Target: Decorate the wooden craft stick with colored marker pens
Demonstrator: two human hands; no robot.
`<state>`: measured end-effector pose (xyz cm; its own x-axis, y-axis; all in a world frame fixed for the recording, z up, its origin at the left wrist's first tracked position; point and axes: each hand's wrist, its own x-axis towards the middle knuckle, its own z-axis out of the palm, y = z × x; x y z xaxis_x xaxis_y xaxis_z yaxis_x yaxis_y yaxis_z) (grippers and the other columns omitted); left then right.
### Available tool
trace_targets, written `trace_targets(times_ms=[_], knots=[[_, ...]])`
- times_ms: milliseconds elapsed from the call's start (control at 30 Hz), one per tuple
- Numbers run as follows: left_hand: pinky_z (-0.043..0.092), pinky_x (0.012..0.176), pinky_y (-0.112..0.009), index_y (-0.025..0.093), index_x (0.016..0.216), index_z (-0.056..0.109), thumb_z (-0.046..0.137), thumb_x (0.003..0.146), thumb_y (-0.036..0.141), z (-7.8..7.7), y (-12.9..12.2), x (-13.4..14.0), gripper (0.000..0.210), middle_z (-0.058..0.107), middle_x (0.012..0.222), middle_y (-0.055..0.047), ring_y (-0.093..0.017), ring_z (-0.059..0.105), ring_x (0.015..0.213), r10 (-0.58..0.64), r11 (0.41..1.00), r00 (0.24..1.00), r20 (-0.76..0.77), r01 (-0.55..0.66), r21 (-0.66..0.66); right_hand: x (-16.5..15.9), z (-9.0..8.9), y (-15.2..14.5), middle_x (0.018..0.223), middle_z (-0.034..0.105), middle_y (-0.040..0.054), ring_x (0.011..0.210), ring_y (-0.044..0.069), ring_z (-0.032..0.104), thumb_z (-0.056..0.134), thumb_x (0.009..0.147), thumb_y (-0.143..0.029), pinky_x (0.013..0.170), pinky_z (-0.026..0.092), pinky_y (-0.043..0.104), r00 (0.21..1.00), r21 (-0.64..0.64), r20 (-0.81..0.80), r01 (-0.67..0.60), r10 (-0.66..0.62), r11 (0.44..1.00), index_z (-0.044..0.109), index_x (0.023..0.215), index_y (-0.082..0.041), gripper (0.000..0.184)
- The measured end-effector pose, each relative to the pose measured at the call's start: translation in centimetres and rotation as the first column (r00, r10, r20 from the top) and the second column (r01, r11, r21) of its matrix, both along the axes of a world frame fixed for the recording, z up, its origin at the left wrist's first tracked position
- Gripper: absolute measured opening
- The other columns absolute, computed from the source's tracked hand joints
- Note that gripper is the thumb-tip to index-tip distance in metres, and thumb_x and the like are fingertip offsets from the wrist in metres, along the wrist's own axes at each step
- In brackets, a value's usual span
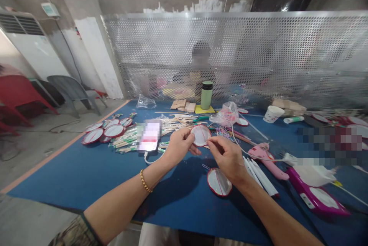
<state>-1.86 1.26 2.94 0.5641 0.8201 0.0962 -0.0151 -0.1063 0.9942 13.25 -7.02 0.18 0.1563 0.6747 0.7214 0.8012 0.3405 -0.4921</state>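
Note:
A small round white disc with a red rim [200, 135] is held up over the middle of the table. My left hand [181, 145] grips its left side between thumb and fingers. At the disc's lower right edge, my right hand [228, 157] pinches with thumb and forefinger; whether a thread is also between them is too small to tell. Below my right hand lies another red-rimmed disc [219, 183] with a red line across it and a small loop at its top. Wooden sticks in clear wrappers [126, 140] lie left of my hands.
A charging phone [149, 135] lies on the blue table [86, 175]. Several finished-looking discs [113, 130] are piled left. A green bottle [206, 96] stands behind. To the right are a pink glue gun [268, 159], white tubes [260, 177], a purple power strip [316, 196] and a paper cup [273, 114].

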Motion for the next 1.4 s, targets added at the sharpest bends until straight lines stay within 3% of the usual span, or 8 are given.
trace_targets(times_ms=[333, 467, 600, 867, 1000, 1067, 1133, 1400], knots=[[0.058, 0.051, -0.028, 0.019, 0.082, 0.056, 0.053, 0.08, 0.03, -0.7, -0.2, 0.1, 0.011, 0.066, 0.054, 0.003, -0.019, 0.071, 0.051, 0.033, 0.999, 0.999, 0.026, -0.033, -0.007, -0.5, -1.0, 0.7, 0.064, 0.068, 0.0005, 0.049, 0.014, 0.058, 0.053, 0.092, -0.028, 0.052, 0.043, 0.024, 0.998, -0.004, 0.022, 0.064, -0.064, 0.998, 0.065, 0.079, -0.021, 0.019], [0.058, 0.052, -0.03, 0.02, 0.083, 0.055, 0.055, 0.082, 0.035, -0.8, -0.2, 0.1, 0.015, 0.066, 0.053, 0.003, -0.02, 0.071, 0.052, 0.02, 1.0, 1.0, 0.016, -0.02, 0.013, -0.3, -0.3, 0.4, 0.062, 0.065, -0.0016, 0.049, 0.012, 0.057, 0.053, 0.092, -0.028, 0.05, 0.043, 0.022, 1.0, -0.035, -0.012, -0.011, 0.011, 0.999, 0.062, 0.077, -0.021, 0.018], [0.055, 0.053, -0.028, 0.02, 0.083, 0.055, 0.05, 0.087, 0.031, -0.9, -0.5, -0.1, 0.013, 0.064, 0.054, 0.003, -0.018, 0.069, 0.052, 0.032, 0.98, 0.995, -0.091, -0.013, 0.201, 0.4, 1.0, 0.1, 0.061, 0.061, -0.0032, 0.048, 0.011, 0.052, 0.055, 0.093, -0.029, 0.05, 0.042, 0.023, 0.997, 0.061, -0.072, 0.04, -0.036, 0.997, 0.061, 0.078, -0.021, 0.018], [0.051, 0.063, -0.023, 0.019, 0.092, 0.063, 0.042, 0.096, 0.019, -1.5, -0.7, -0.8, 0.022, 0.069, 0.069, -0.002, -0.015, 0.068, 0.064, 0.184, 0.71, 0.941, -0.283, 0.072, 0.7, 1.0, 1.9, -0.1, 0.079, 0.065, 0.0032, 0.067, 0.015, 0.057, 0.055, 0.095, -0.025, 0.064, 0.048, 0.029, 0.999, 0.104, -0.046, -0.013, 0.018, 0.994, 0.067, 0.086, -0.021, 0.015], [0.056, 0.072, -0.027, 0.018, 0.102, 0.064, 0.04, 0.098, 0.016, -2.1, -0.1, -1.2, 0.024, 0.074, 0.089, -0.009, -0.018, 0.072, 0.082, 0.298, 0.386, 0.944, -0.144, 0.019, 0.922, 1.3, 2.4, -0.5, 0.083, 0.066, 0.0047, 0.076, 0.017, 0.062, 0.051, 0.098, -0.023, 0.067, 0.049, 0.029, 0.99, 0.141, -0.137, -0.003, 0.022, 0.99, 0.068, 0.09, -0.02, 0.019], [0.058, 0.081, -0.029, 0.018, 0.112, 0.062, 0.039, 0.098, 0.012, -2.2, 0.3, -1.4, 0.027, 0.073, 0.105, -0.013, -0.019, 0.072, 0.097, 0.26, 0.215, 0.966, -0.011, -0.047, 0.975, 1.4, 2.7, -0.8, 0.083, 0.066, 0.0044, 0.075, 0.017, 0.062, 0.051, 0.098, -0.025, 0.065, 0.049, 0.03, 0.981, 0.171, -0.195, 0.032, 0.002, 0.985, 0.069, 0.091, -0.02, 0.019], [0.057, 0.093, -0.032, 0.018, 0.122, 0.058, 0.041, 0.097, 0.009, -2.1, 0.5, -1.8, 0.032, 0.07, 0.119, -0.015, -0.02, 0.068, 0.113, 0.185, 0.105, 0.98, 0.069, -0.089, 0.991, 1.5, 3.0, -1.1, 0.084, 0.066, 0.0044, 0.074, 0.018, 0.061, 0.051, 0.098, -0.026, 0.063, 0.049, 0.03, 0.976, 0.197, -0.218, 0.05, -0.006, 0.979, 0.069, 0.092, -0.021, 0.019], [0.057, 0.096, -0.034, 0.019, 0.122, 0.06, 0.043, 0.096, 0.009, -1.5, 0.4, -2.1, 0.033, 0.069, 0.123, -0.013, -0.02, 0.066, 0.116, 0.155, 0.174, 0.988, 0.029, -0.056, 0.983, 1.2, 3.3, -1.8, 0.083, 0.069, 0.0048, 0.078, 0.019, 0.064, 0.052, 0.098, -0.025, 0.069, 0.052, 0.032, 0.991, 0.252, -0.13, 0.0, 0.034, 0.968, 0.07, 0.092, -0.022, 0.019]])
